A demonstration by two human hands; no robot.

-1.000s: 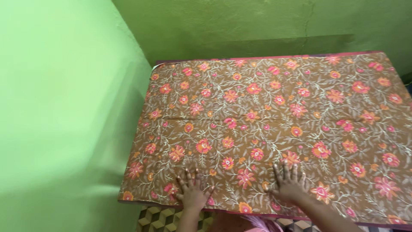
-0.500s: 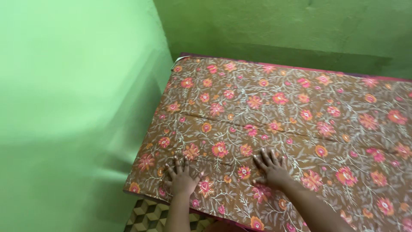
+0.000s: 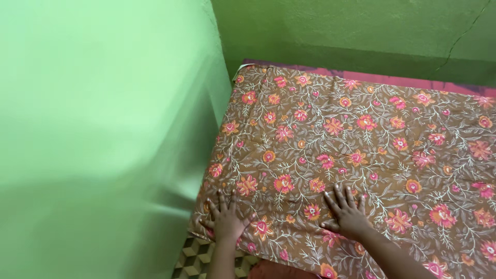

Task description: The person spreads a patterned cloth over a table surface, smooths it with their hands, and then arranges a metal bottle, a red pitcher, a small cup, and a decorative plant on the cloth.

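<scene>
Green wall (image 3: pixel 103 113), floral cloth (image 3: pixel 361 134), flat hands

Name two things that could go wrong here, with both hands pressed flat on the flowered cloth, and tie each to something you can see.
1. The left hand lies close to the near edge of the floral cloth, above the patterned floor; a push could drag the cloth off that edge.
2. The right hand rests near a crease; pressing sideways may bunch the fabric instead of flattening it.

Green walls (image 3: pixel 103 103) meet behind; patterned cube-print floor (image 3: pixel 188 261) shows below.
</scene>
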